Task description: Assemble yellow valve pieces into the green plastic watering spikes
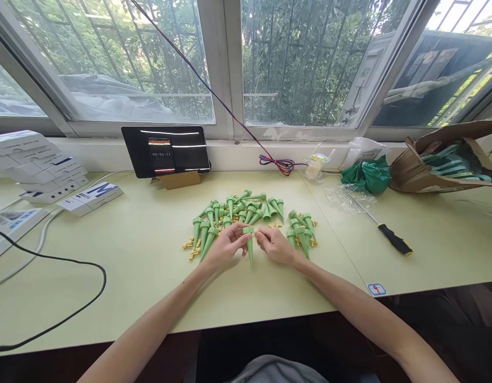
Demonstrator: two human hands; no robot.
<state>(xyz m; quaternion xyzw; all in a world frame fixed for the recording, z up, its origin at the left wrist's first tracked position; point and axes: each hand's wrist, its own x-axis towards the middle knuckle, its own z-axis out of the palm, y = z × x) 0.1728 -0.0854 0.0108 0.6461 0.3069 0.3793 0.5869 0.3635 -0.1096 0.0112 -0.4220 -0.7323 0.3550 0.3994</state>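
Head view: left fingers (241, 242) hold a green spike (250, 251), right fingers (262, 238) pinch a small yellow piece (255, 235).

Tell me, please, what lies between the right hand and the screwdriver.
In the head view, green spikes with yellow pieces, then a table seam, lie between the right hand and the screwdriver.

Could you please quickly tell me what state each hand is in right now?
Left hand: closed, holding a green spike near its capped end, point down.
Right hand: fingers pinched closed beside it; what they hold cannot be told.
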